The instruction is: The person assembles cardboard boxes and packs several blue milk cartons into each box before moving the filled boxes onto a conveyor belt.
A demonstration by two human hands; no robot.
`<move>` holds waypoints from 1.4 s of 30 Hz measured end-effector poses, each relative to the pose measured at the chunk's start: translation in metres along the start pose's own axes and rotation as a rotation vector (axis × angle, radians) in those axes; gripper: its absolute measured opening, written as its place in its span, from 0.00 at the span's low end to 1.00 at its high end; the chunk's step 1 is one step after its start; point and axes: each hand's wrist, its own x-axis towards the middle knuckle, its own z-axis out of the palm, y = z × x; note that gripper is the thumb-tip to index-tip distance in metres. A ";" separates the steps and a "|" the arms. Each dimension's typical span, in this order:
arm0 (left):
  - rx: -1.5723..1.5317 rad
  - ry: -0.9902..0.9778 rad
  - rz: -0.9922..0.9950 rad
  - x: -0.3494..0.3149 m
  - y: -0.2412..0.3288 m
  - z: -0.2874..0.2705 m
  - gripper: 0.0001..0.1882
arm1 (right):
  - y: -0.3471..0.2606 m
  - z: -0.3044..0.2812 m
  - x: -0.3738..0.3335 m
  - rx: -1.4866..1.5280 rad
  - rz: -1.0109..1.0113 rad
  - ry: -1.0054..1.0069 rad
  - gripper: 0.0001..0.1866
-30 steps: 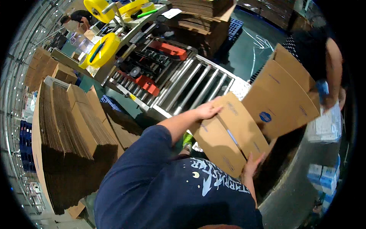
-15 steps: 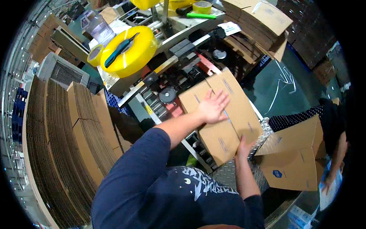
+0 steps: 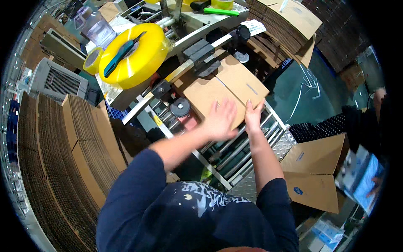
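Note:
A closed brown cardboard box [image 3: 226,86] sits on the roller bed [image 3: 235,147] of a tape-sealing machine, its far end under the grey taping head [image 3: 201,54]. My left hand [image 3: 220,119] lies flat, fingers spread, on the box's near top edge. My right hand [image 3: 253,115] presses the box's near right corner with straight fingers. Neither hand grips anything.
A big yellow tape roll [image 3: 134,54] hangs on the machine at left. Stacks of flat cartons [image 3: 63,168] stand upright at left, more [image 3: 289,25] at the top right. An open carton [image 3: 315,172] sits at right, beside another person holding a blue-white packet [image 3: 363,180].
The box has slid further away from me, into the machine and under the taping head. Both hands followed it forward along the rollers.

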 end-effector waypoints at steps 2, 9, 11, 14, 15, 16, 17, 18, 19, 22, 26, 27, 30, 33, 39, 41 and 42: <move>0.142 0.057 -0.047 -0.026 0.001 0.013 0.35 | -0.018 0.003 -0.035 0.148 0.309 -0.257 0.32; 0.209 0.121 -0.214 -0.016 -0.056 0.012 0.29 | 0.144 -0.162 -0.215 -0.691 0.481 -0.702 0.16; 0.194 0.083 -0.402 -0.022 -0.067 0.004 0.30 | 0.142 -0.214 -0.271 -0.869 0.659 -0.781 0.19; -0.022 0.104 -0.580 -0.021 -0.061 -0.004 0.29 | 0.208 -0.330 -0.330 -0.956 0.575 -0.970 0.23; -0.200 0.113 -0.520 -0.034 -0.057 -0.004 0.29 | 0.201 -0.353 -0.334 -0.897 0.382 -1.031 0.24; -0.392 0.114 -0.422 -0.037 -0.041 -0.007 0.28 | 0.229 -0.379 -0.343 -0.999 0.432 -0.989 0.24; -0.573 0.112 -0.317 -0.040 -0.021 -0.011 0.27 | 0.261 -0.405 -0.353 -1.095 0.488 -0.952 0.25; -0.728 0.069 -0.357 -0.076 -0.011 -0.017 0.27 | 0.213 -0.384 -0.337 -1.079 0.511 -0.898 0.24; -0.885 0.033 -0.396 -0.117 0.002 -0.022 0.27 | 0.154 -0.359 -0.323 -1.060 0.531 -0.842 0.23; -0.640 -0.248 -0.214 -0.166 0.074 -0.062 0.29 | 0.140 -0.380 -0.312 -1.067 0.336 -0.641 0.21; -0.354 -0.179 -0.056 -0.260 0.166 -0.184 0.28 | 0.124 -0.386 -0.329 -0.686 0.064 -0.515 0.18; -0.262 0.107 0.002 -0.284 0.175 -0.198 0.27 | 0.135 -0.397 -0.337 -0.681 0.131 -0.563 0.20; 0.264 0.494 -0.186 -0.350 0.225 -0.277 0.25 | 0.153 -0.432 -0.370 -0.781 0.202 -0.685 0.21; 0.574 0.527 -0.414 -0.391 0.223 -0.338 0.31 | 0.216 -0.508 -0.397 -0.708 0.134 -0.836 0.18; 0.147 0.193 -0.860 -0.436 0.180 -0.360 0.28 | 0.188 -0.539 -0.417 -0.804 0.384 -0.757 0.19; 0.335 0.146 -0.824 -0.433 0.177 -0.354 0.25 | 0.185 -0.547 -0.420 -0.777 0.391 -0.710 0.19; 0.362 0.159 -0.814 -0.432 0.181 -0.351 0.23 | 0.184 -0.551 -0.421 -0.764 0.388 -0.685 0.19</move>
